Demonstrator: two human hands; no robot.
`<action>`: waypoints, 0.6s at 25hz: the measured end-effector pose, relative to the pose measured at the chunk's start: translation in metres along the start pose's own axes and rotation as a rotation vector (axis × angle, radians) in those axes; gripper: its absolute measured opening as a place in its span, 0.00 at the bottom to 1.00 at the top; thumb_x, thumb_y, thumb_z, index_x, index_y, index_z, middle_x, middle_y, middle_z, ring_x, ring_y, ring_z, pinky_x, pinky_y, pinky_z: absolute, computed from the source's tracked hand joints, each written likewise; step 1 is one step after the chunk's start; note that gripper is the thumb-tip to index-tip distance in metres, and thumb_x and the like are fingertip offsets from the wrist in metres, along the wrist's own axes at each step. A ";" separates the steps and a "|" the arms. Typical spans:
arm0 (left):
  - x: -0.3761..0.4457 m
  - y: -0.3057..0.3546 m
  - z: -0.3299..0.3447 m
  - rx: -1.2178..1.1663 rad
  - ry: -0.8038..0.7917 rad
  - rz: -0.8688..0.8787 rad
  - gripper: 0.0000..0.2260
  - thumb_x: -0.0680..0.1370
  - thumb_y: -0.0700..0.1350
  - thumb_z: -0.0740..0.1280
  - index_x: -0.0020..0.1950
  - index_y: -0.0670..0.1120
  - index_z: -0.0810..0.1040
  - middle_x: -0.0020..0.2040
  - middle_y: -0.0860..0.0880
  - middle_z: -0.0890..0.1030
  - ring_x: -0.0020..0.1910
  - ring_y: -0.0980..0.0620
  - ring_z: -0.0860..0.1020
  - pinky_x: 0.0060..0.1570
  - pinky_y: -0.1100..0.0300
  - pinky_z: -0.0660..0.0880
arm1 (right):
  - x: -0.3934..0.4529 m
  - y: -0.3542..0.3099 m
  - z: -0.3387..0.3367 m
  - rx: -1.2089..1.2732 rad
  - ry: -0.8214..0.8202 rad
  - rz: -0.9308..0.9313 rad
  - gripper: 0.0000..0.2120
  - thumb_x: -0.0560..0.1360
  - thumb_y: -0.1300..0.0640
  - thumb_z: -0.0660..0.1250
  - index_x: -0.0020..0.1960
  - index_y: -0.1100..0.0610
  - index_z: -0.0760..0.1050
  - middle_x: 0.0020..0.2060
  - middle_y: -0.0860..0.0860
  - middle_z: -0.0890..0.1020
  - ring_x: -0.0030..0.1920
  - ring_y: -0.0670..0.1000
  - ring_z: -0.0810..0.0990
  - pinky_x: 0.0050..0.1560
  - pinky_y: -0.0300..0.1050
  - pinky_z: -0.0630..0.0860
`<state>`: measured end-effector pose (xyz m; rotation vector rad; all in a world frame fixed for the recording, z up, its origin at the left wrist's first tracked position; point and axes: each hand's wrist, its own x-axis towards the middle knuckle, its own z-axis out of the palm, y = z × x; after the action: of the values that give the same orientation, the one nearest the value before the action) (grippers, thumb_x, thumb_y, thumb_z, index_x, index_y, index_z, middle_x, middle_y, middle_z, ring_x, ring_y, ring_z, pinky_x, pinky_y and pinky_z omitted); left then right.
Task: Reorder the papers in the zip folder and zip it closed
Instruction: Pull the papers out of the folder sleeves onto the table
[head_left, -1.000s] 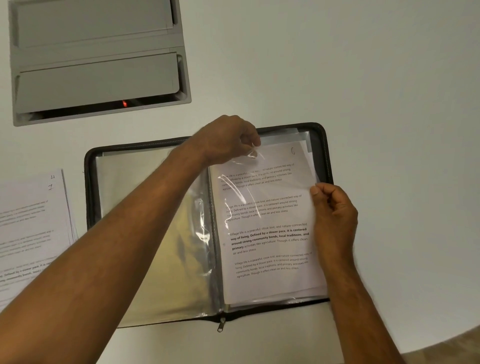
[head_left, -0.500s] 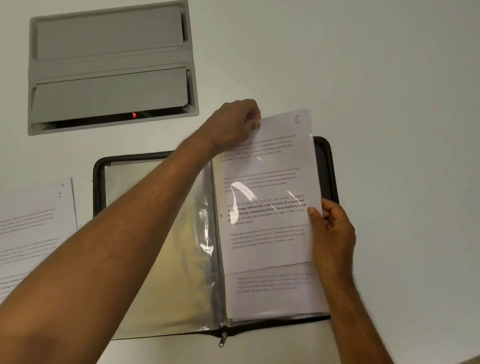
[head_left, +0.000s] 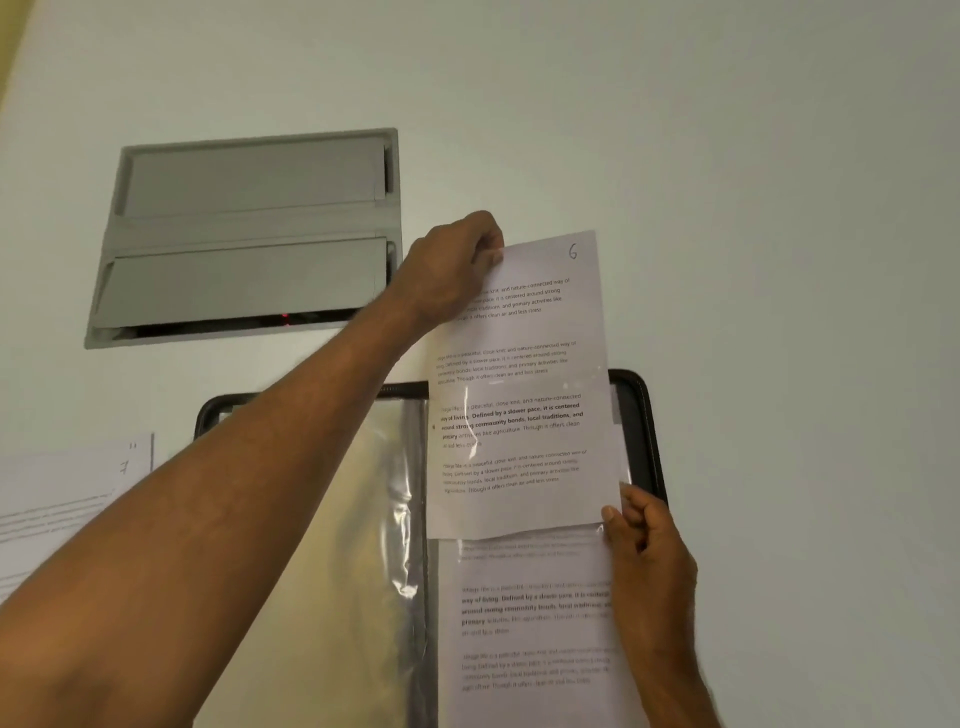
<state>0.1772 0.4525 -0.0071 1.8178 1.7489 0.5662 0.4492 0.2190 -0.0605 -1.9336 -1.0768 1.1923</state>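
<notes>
Left hand (head_left: 457, 265) pinching the top left corner of the sheet marked 6 (head_left: 519, 384), fingers curled tight round the paper edge, thumb hidden behind the knuckles. Holding that sheet mostly drawn out past the top of the clear plastic sleeve (head_left: 535, 623), lower edge still lying over the sleeve's upper part. Right hand (head_left: 644, 551) pinching at the sleeve's right edge just below the sheet's lower right corner, fingers bent, thumb tip touching the plastic; unclear whether also gripping paper inside.

Zip folder (head_left: 641, 415) lying open flat on the white table (head_left: 779, 260), black zipped rim showing at the top right and top left corners. Sheet marked 6 reaching up beyond the folder's top rim, between the two hands, slightly tilted. Another printed page (head_left: 530, 649) sitting inside the sleeve beneath, text blurred through the plastic. Empty glossy sleeves (head_left: 363, 545) covering the folder's left half, partly hidden by the left forearm.

Loose paper stack (head_left: 67, 493) lying on the table left of the folder, top sheet marked 7, just beside the folder's left rim. Grey recessed panel (head_left: 249, 234) with two flaps set into the table beyond the folder, small red light glowing in its lower slot, near the left hand.
</notes>
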 end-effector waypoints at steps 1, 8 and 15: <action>0.003 0.002 -0.004 0.005 0.009 0.003 0.03 0.83 0.46 0.62 0.51 0.49 0.74 0.44 0.55 0.78 0.44 0.51 0.76 0.43 0.55 0.71 | 0.001 0.000 0.001 -0.023 -0.001 -0.006 0.12 0.83 0.55 0.66 0.60 0.38 0.75 0.50 0.40 0.84 0.47 0.42 0.85 0.41 0.36 0.81; 0.015 0.029 -0.036 0.062 0.078 0.047 0.05 0.82 0.47 0.62 0.52 0.48 0.76 0.47 0.52 0.81 0.47 0.48 0.78 0.51 0.48 0.76 | -0.001 -0.002 0.011 -0.296 0.071 -0.159 0.15 0.85 0.59 0.59 0.70 0.51 0.73 0.53 0.45 0.74 0.52 0.39 0.75 0.52 0.39 0.78; 0.011 0.062 -0.069 0.128 0.102 0.112 0.05 0.82 0.47 0.62 0.53 0.49 0.76 0.48 0.55 0.81 0.50 0.48 0.78 0.58 0.46 0.73 | -0.006 0.003 0.017 -0.438 0.097 -0.226 0.20 0.84 0.60 0.62 0.75 0.55 0.69 0.53 0.50 0.74 0.50 0.46 0.73 0.46 0.28 0.68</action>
<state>0.1805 0.4698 0.0848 2.0171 1.7948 0.6137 0.4334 0.2140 -0.0671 -2.0892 -1.5550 0.7754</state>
